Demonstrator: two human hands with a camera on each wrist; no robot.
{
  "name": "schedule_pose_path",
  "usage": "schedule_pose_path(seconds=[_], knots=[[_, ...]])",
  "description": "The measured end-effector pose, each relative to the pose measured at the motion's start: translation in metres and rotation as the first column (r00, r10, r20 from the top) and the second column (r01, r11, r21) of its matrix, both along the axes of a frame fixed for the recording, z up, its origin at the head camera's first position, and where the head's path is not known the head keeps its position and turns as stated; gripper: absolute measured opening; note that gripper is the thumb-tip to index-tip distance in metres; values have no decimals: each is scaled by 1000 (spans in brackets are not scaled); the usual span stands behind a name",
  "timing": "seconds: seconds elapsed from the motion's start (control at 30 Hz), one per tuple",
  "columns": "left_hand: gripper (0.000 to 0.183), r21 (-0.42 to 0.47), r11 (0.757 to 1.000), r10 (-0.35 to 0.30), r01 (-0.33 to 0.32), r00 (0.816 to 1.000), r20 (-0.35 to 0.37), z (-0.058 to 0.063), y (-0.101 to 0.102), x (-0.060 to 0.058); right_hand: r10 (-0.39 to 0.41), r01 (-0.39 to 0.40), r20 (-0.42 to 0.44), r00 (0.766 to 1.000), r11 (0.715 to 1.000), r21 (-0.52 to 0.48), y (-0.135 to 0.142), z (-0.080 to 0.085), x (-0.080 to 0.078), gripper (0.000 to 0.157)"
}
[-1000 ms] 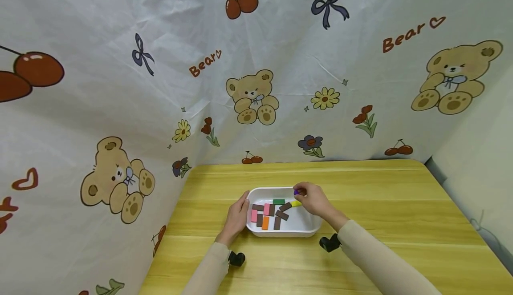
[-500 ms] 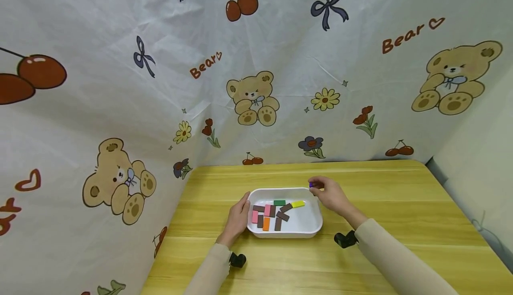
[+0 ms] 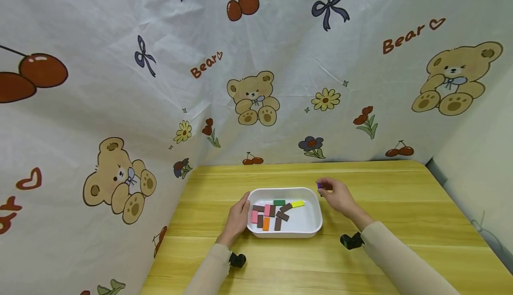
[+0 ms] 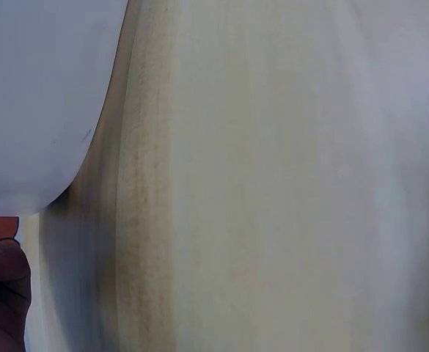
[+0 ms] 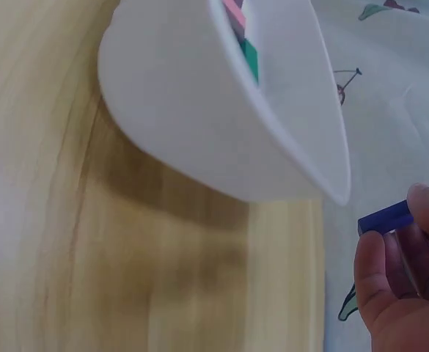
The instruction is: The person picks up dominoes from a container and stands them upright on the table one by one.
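Note:
A white plastic tray (image 3: 301,220) stands on the wooden table, and my left hand (image 3: 237,218) holds its left side. In the left wrist view only part of that hand (image 4: 5,282) shows, beside the tray's pale wall (image 4: 42,88). My right hand (image 3: 340,199) is just past the tray's far right corner. Between thumb and fingers it pinches a small blue-purple block (image 5: 385,218), raised off the table. Inside the tray lie several brown blocks (image 3: 282,216), two pink blocks (image 3: 254,216), an orange block (image 3: 266,224), a green block (image 3: 279,202) and a yellow block (image 3: 298,204).
The yellow wood-grain table (image 3: 384,206) reaches out to the right of the tray. A white cloth (image 3: 288,63) printed with bears hangs behind and to the left. Black wrist cameras (image 3: 352,241) sit at both cuffs.
My right hand has moved right with the blue-purple block, from over the tray to beyond its right corner. The left hand and the tray stay put.

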State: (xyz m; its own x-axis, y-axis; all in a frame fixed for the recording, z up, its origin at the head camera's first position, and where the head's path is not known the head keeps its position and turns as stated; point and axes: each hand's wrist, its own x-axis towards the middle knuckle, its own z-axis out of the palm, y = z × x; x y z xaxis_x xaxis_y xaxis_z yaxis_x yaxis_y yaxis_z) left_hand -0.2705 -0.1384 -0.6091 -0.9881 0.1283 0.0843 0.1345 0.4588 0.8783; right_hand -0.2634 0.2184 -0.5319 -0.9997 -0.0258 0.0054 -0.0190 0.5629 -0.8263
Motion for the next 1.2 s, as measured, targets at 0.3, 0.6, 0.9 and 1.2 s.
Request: schedule_pose_path(seconds=[0.3, 0.6, 0.9, 1.2], knots=[[50, -2, 1000, 0, 0, 1000, 4, 1, -1, 0, 1, 1, 48, 999, 1000, -29, 11, -23, 4, 34], [49, -18, 1000, 1, -1, 1000, -7, 0, -1, 0, -16, 17, 51, 999, 999, -27, 18, -49, 5, 32], [49, -21, 1000, 3, -3, 1000, -2, 0, 0, 0, -14, 15, 95, 995, 1000, -16, 22, -56, 5, 31], [51, -15, 1000, 5, -5, 1000, 29, 2, 0, 2, -14, 16, 110, 994, 1000, -17, 23, -61, 6, 30]])
